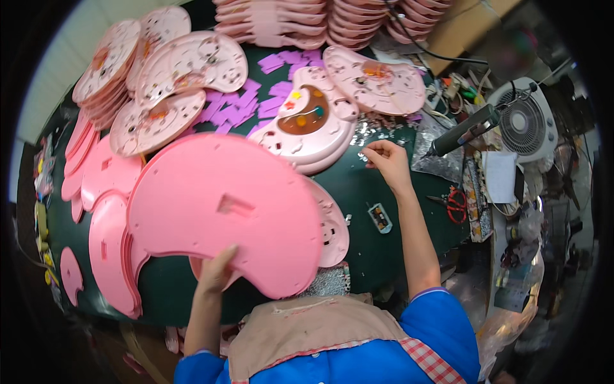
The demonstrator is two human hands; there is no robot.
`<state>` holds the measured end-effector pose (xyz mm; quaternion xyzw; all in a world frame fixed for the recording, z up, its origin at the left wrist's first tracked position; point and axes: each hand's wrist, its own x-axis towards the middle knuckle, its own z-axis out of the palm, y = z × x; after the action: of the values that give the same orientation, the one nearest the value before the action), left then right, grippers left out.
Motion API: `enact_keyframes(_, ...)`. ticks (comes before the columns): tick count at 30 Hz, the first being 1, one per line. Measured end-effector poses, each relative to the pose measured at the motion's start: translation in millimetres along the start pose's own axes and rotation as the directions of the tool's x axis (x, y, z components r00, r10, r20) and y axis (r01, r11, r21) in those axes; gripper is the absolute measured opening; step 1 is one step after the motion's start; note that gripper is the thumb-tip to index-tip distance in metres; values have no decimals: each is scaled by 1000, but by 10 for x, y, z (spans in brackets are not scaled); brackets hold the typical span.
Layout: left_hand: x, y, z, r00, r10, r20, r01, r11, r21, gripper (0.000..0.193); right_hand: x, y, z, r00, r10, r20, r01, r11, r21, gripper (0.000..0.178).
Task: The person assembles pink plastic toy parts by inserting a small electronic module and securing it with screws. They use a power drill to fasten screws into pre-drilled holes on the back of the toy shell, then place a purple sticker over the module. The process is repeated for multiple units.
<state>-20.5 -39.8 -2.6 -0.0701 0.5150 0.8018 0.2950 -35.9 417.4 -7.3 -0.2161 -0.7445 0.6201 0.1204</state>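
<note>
My left hand (220,267) grips the lower inner edge of a big pink crescent-shaped plastic panel (179,211), which has a rectangular recess and small holes. Partly covered by it is a paler pink shell (334,230), showing at its right side. My right hand (387,161) is at the edge of a scatter of small shiny metal pieces (378,131), thumb and fingers pinched together; what is between the fingertips is too small to name. Beyond the panel lies a glossy pink crescent piece (313,144) with a brown window and coloured shapes.
Stacked pink shells (105,70) and crescent panels (109,249) line the left; more stacks (272,22) stand at the back. Purple pieces (236,109) lie between. Rightward are a small boxy part (379,218), red-handled scissors (455,205), a hanging power screwdriver (467,130) and a fan (521,121).
</note>
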Motion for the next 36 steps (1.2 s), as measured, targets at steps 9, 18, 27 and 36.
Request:
enact_keyframes(9, -274, -108, 923, 967, 189, 169, -226, 943, 244, 19, -1184, -1316, 1077, 841, -120, 527, 167, 985, -43, 12)
enact_keyframes(18, -273, -201, 823, 984, 170, 59, -172, 984, 37, 37, -1344, -1167, 1055, 425, -612, 667, 905, 309, -293, 33)
enact_keyframes(27, 278, -265, 912, 981, 33, 192, 114, 701, -704, 53, -1684, 32, 416, 872, -432, -233, 316, 857, -406, 70)
enact_keyframes(36, -226, -91, 709, 915, -305, 265, 398, 795, -458, 58, -1215, -572, 813, 855, -510, -96, 491, 855, -169, 25)
